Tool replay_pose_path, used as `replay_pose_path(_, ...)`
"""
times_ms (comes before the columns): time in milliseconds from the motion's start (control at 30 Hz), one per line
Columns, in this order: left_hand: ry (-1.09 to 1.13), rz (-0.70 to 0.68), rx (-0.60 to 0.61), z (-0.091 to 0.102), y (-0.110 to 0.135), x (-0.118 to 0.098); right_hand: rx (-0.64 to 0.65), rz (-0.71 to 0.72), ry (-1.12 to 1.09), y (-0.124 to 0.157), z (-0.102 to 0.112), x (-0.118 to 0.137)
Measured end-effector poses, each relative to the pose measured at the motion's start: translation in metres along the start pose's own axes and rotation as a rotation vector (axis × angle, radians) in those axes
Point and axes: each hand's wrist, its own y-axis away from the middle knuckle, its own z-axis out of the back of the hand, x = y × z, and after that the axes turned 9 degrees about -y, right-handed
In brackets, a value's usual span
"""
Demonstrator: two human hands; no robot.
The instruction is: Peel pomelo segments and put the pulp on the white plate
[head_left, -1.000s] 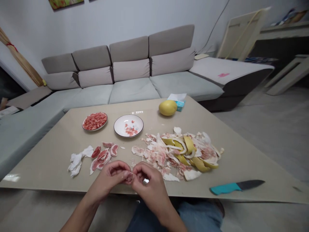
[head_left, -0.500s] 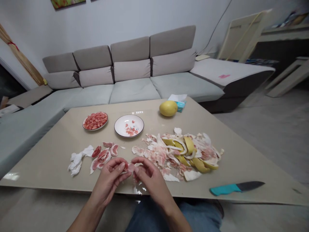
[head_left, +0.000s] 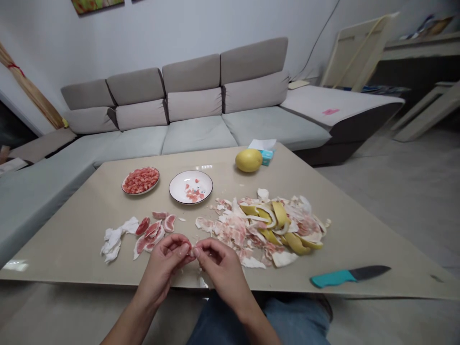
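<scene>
My left hand and my right hand meet over the near edge of the beige table. Both pinch a small pink pomelo segment between their fingertips. Just beyond my left hand lie a few pink pomelo segments and torn white pith. Beyond my right hand spreads a heap of yellow peel and pink-white membrane.
A plate of red fruit pieces and a white plate with a few pieces stand mid-table. A whole yellow pomelo and a tissue box sit farther back. A teal-handled knife lies at the near right. A grey sofa stands behind.
Both hands have moved a little forward over the table edge, still working the segment between the fingertips. Nothing else on the table has moved.
</scene>
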Motion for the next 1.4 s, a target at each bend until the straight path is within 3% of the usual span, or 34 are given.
replay_pose_path(533,0.299,0.254,0.166,0.011,-0.002,0.001,0.163,-0.254,-0.427,-0.001,0.003,-0.002)
replay_pose_path(700,0.263,0.309,0.274,0.020,-0.005,-0.002,0.202,-0.344,-0.513,-0.001,0.005,-0.003)
replay_pose_path(800,0.199,0.309,0.315,0.023,-0.007,-0.004,0.201,-0.303,-0.390,0.000,0.005,-0.004)
replay_pose_path(933,0.139,0.312,0.342,0.026,-0.008,-0.005,0.157,-0.121,-0.054,0.001,0.009,-0.003)
replay_pose_path(1133,0.063,0.277,0.322,0.045,-0.010,-0.005,-0.178,0.254,0.473,-0.011,0.042,-0.003)
replay_pose_path(1233,-0.048,0.275,0.248,0.050,-0.010,-0.004,-0.209,0.443,0.674,-0.017,0.053,-0.013)
replay_pose_path(1300,-0.102,0.254,0.205,0.047,-0.011,-0.003,-0.187,0.469,0.786,-0.019,0.054,-0.021)
replay_pose_path(1400,-0.167,0.199,0.182,0.039,-0.014,-0.001,-0.168,0.393,0.875,-0.019,0.050,-0.028)
